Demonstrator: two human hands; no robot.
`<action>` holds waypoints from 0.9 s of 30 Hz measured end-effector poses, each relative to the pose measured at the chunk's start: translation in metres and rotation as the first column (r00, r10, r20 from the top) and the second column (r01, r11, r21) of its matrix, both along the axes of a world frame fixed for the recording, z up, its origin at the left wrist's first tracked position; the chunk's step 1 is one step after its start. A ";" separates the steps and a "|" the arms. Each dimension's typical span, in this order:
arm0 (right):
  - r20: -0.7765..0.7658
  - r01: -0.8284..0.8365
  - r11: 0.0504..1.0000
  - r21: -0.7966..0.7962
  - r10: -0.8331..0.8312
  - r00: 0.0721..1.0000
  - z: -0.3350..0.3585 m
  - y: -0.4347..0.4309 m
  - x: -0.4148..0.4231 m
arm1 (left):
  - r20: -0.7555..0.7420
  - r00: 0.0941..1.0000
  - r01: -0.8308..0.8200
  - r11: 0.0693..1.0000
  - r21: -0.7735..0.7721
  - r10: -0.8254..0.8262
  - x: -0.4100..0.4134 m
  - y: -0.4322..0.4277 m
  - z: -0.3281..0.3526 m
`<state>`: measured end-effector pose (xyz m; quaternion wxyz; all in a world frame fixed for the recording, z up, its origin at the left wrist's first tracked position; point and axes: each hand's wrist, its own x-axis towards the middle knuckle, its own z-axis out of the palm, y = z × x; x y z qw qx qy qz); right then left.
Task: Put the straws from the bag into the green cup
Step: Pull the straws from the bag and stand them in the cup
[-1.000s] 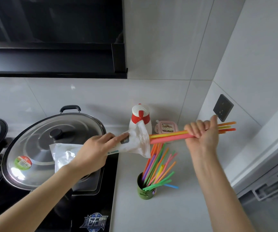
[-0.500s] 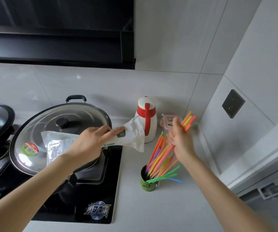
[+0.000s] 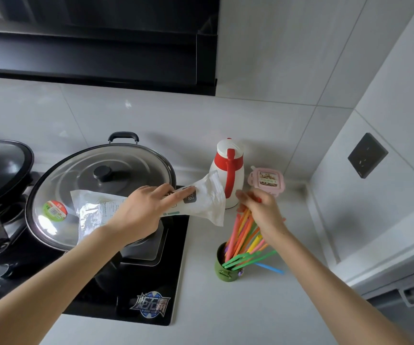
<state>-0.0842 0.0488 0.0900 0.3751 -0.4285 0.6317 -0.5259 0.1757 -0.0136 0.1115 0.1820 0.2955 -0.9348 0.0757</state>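
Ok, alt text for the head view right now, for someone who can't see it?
The right hand lowers colourful straws into a green cup on the counter, while the left hand holds the white bag over a lidded wok.

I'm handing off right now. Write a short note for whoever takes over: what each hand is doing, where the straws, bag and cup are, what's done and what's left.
Left hand: holds the bag above the stove edge, its open end towards the cup.
Right hand: over the green cup, fingers around the upper ends of the straws; whether it grips or is letting go is unclear.
Cup: on the counter right of the stove, in front of the red-and-white jug, full of straws leaning out.
Done: many straws are in the cup.
Left: release this bunch, check the bag for more; I cannot see inside it.
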 end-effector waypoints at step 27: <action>-0.255 0.111 0.971 -0.210 -0.164 0.953 0.031 0.044 0.002 | 0.057 0.997 0.057 0.998 -0.031 -0.055 -0.021 -0.011 0.020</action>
